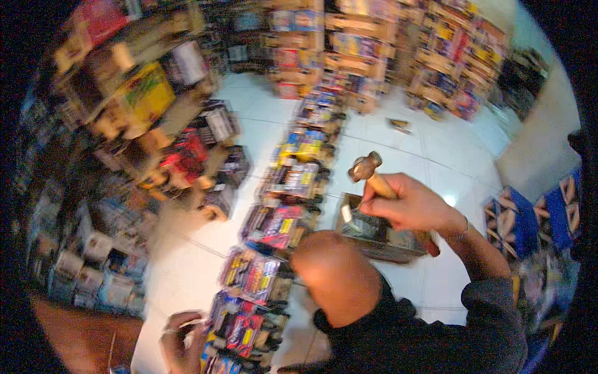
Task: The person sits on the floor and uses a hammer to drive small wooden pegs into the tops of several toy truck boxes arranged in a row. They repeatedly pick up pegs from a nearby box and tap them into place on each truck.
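My right hand (408, 204) is wrapped round the wooden handle of a hammer (365, 167), its metal head raised over the floor. Below that hand an open dark box (391, 250) rests on the tiles, with contents too blurred to name. Down at the lower left, my left hand (179, 346) has curled fingers beside the near end of a long row of small printed, multicoloured blocks (250, 274). Motion smears its fingers, so whether anything is between them does not show. My bare knee (339, 274) juts up between the row and the box.
Stacked wooden and printed pieces (146, 93) crowd the left side, with more stacks (361, 43) along the back. Blue-sided items with pale wooden parts (512, 218) stand at the right by a wall (542, 149). A small dark object (398, 125) lies on the tiled floor (430, 156).
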### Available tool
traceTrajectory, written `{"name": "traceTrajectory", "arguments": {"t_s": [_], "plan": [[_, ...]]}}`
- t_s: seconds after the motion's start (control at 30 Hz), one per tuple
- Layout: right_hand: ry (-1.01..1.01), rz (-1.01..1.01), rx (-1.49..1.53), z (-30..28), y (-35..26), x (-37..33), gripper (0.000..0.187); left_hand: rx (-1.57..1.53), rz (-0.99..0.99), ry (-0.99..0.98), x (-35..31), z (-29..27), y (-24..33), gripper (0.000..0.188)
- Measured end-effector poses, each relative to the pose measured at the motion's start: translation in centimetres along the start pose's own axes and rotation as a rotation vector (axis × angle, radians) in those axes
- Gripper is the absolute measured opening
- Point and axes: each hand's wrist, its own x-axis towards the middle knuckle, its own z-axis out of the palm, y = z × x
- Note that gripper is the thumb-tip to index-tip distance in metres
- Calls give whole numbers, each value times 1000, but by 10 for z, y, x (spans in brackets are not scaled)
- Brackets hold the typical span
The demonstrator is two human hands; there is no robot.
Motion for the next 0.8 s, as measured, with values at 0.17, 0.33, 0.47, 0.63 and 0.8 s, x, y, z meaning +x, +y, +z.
{"name": "traceTrajectory", "arguments": {"t_s": [0.17,0.33,0.47,0.63,0.8], "plan": [[-320,-459,-199,126,-83,36,21,-265,238,69,-4,20,61,67],[-588,-397,-24,190,-113,30,20,-101,219,392,-8,-9,60,32],[-562,-448,8,217,-112,23,22,-38,76,394,-28,-25,48,19],[-571,-239,111,246,-95,17,22,-337,2,379,-35,-26,36,21],[-710,-2,349,270,-83,11,10,-234,-53,180,-52,-47,18,26]]}}
